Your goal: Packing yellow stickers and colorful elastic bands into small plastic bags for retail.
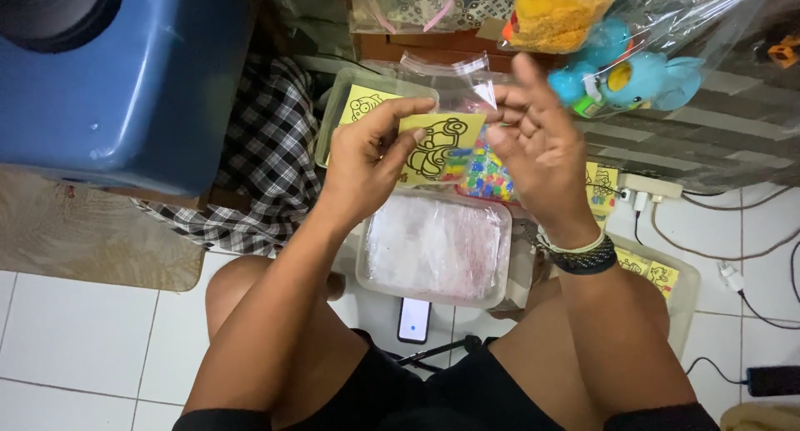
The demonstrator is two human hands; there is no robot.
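We hold one yellow card (435, 145), printed with a black line drawing, in our left hand (364, 160): the thumb and fingertips pinch its left edge, so the card extends to the right of that hand, with its long axis running roughly left to right and its printed face turned up toward the camera. Our right hand (537, 152) stands just to the right of the card, palm turned inward and fingers loosely spread; its fingertips meet the mouth of one clear zip bag (454, 73) raised behind the card, though we cannot tell how firmly it grips the film. The card therefore lies between the two hands, nearer the left, and its free right end points at the right hand and the bag. One small packet of coloured beads (487, 177) shows just below the card's right end. Below the hands, one clear plastic tub (433, 246) holds a stack of clear bags. We count two further tubs holding yellow cards: one at upper left behind the left hand (354, 106), and one at lower right beside our right knee (658, 273). One phone (414, 318) lies on the white tiled floor (83, 331) between our knees. One blue plastic container (125, 81) stands at upper left, and bagged plush toys (617, 73) hang at upper right.
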